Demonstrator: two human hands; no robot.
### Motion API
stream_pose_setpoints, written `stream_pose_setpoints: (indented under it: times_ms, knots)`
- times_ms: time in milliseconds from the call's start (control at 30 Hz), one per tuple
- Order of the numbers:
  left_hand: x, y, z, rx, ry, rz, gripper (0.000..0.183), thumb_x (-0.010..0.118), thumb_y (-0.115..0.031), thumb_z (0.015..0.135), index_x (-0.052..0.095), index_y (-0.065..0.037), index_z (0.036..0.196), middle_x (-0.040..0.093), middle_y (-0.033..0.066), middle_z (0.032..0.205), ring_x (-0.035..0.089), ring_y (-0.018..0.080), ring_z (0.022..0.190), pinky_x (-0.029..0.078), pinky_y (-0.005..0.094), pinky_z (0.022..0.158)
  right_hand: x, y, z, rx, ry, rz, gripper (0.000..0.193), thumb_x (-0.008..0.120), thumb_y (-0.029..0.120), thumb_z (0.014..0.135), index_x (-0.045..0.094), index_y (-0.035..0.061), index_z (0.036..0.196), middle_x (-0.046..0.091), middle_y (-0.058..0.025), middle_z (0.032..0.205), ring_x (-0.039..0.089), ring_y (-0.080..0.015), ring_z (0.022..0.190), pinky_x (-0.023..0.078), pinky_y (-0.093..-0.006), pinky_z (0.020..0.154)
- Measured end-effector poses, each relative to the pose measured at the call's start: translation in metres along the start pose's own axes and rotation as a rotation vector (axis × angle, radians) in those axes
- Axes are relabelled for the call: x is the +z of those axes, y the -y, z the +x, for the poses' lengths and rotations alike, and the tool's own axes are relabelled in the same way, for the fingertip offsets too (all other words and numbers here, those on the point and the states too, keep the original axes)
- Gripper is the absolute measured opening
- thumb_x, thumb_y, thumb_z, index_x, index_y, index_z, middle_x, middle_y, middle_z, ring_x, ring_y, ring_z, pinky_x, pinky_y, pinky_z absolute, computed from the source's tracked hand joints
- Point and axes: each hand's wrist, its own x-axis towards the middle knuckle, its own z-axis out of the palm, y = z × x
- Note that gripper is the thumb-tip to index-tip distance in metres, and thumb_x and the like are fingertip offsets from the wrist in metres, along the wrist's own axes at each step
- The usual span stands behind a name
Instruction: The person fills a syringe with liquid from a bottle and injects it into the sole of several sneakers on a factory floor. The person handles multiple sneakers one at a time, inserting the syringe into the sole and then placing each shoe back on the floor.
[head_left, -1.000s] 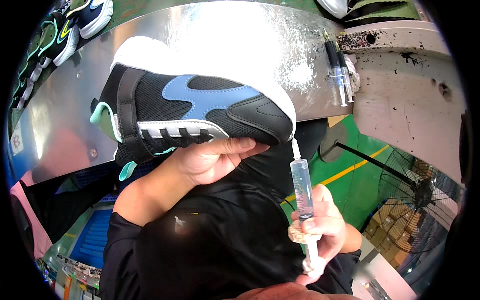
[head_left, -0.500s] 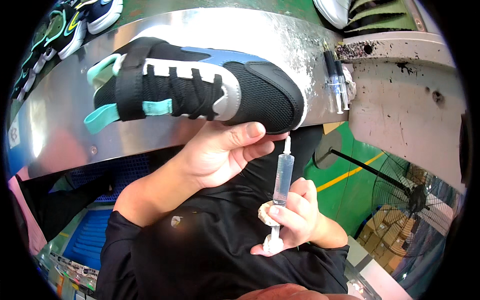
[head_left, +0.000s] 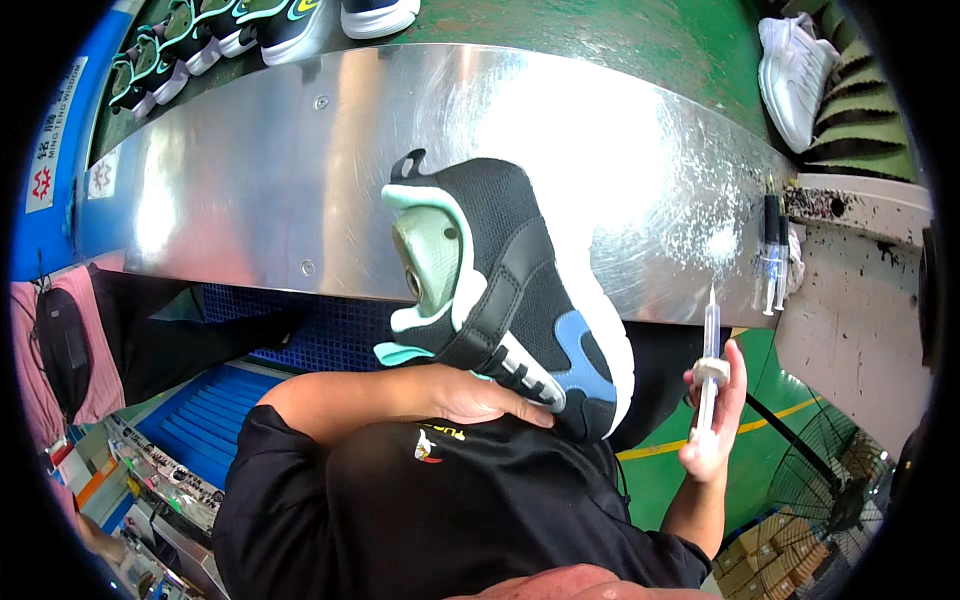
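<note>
Above the metal table's [head_left: 250, 190] near edge, left hand [head_left: 475, 400] cups a black sneaker [head_left: 510, 290], toe down, opening facing upward; right hand [head_left: 712, 415] grips an upright syringe [head_left: 708, 365] just beside it.

A shoe factory's assembly floor, by the look of it: a long brushed-steel workbench [head_left: 250, 170] with finished sneakers [head_left: 230, 30] lined along its far edge (more at its right corner), spare syringes [head_left: 772, 255] at its right end, green painted flooring [head_left: 770, 450] and a wire-caged fan [head_left: 835, 480].
</note>
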Motion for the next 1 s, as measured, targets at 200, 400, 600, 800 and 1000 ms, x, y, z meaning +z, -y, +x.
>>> stream_pose_setpoints:
  times_ms: [200, 400, 600, 800, 1000]
  knots:
    - [-0.007, 0.000, 0.003, -0.077, 0.048, 0.037, 0.032, 0.062, -0.004, 0.086, 0.056, 0.001, 0.117, 0.060, 0.0079, 0.115, 0.057, 0.0157, 0.105, 0.042, 0.0280, 0.096, 0.017, 0.044, 0.013, -0.053, 0.180, 0.650, 0.110, 0.074, 0.070, 0.054, 0.034, -0.0004, 0.129, 0.047, -0.0090, 0.094, 0.042, -0.0157, 0.080, 0.030, -0.0274, 0.062]
    - [-0.012, -0.009, 0.003, -0.049, 0.043, 0.047, 0.033, 0.062, -0.005, 0.086, 0.056, 0.001, 0.118, 0.060, 0.0077, 0.116, 0.057, 0.0157, 0.105, 0.042, 0.0279, 0.096, 0.053, 0.091, 0.058, -0.105, 0.496, 0.821, 0.090, 0.074, 0.069, 0.057, 0.046, 0.0087, 0.118, 0.060, -0.0156, 0.083, 0.048, -0.0228, 0.077, 0.037, -0.0328, 0.063]
    - [-0.011, -0.011, 0.003, -0.031, 0.055, 0.055, 0.034, 0.062, -0.006, 0.086, 0.056, 0.001, 0.118, 0.060, 0.0074, 0.116, 0.056, 0.0158, 0.105, 0.042, 0.0278, 0.096, 0.076, 0.110, 0.085, -0.150, 0.599, 0.718, 0.091, 0.068, 0.074, 0.059, 0.045, 0.0072, 0.117, 0.059, -0.0155, 0.088, 0.049, -0.0224, 0.076, 0.040, -0.0352, 0.070]
    - [-0.010, -0.012, 0.005, -0.030, 0.062, 0.056, 0.034, 0.062, -0.007, 0.086, 0.056, 0.001, 0.118, 0.060, 0.0071, 0.117, 0.056, 0.0158, 0.105, 0.041, 0.0277, 0.096, 0.087, 0.109, 0.091, -0.081, 0.560, 0.728, 0.094, 0.070, 0.072, 0.059, 0.043, 0.0023, 0.117, 0.057, -0.0162, 0.089, 0.050, -0.0233, 0.079, 0.040, -0.0341, 0.070]
    - [-0.007, -0.013, 0.006, -0.035, 0.073, 0.049, 0.035, 0.063, -0.008, 0.086, 0.056, 0.001, 0.119, 0.060, 0.0069, 0.117, 0.056, 0.0158, 0.106, 0.041, 0.0276, 0.096, 0.079, 0.114, 0.089, -0.045, 0.599, 0.698, 0.094, 0.075, 0.067, 0.058, 0.043, 0.0009, 0.116, 0.052, -0.0131, 0.096, 0.049, -0.0212, 0.080, 0.040, -0.0331, 0.069]
